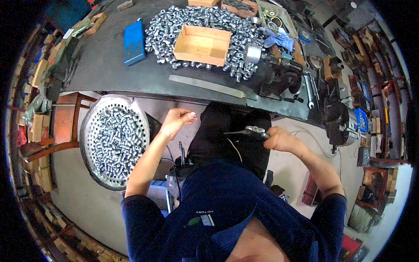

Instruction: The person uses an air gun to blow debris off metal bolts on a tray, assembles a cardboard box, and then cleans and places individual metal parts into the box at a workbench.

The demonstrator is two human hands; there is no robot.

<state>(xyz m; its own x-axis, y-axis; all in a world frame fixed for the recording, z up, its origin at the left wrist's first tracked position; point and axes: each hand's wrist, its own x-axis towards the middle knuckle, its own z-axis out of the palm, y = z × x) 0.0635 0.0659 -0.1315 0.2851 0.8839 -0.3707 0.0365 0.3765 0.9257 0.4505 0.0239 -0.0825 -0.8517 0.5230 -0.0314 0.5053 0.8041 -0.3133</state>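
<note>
My left hand [176, 122] is raised in front of the table edge, thumb and fingertips pinched together. A small reddish spot shows at the fingertips; what they hold, if anything, is too small to name. My right hand [278, 139] is wrapped round one end of a dark hand tool [248, 132] with a grey metal head and a long thin nose pointing left, over my lap. Left of my left forearm stands a round perforated metal basin [85, 146] with many short silvery metal fittings [118, 144] in it.
On the dark table [104, 74], a large heap of metal fittings [161, 35] surrounds an open cardboard box [203, 43]. A blue case [133, 43] and a flat metal strip [205, 86] lie nearby. Rightward are a cranked device [283, 78], wrenches [310, 94] and a dark vise [337, 124].
</note>
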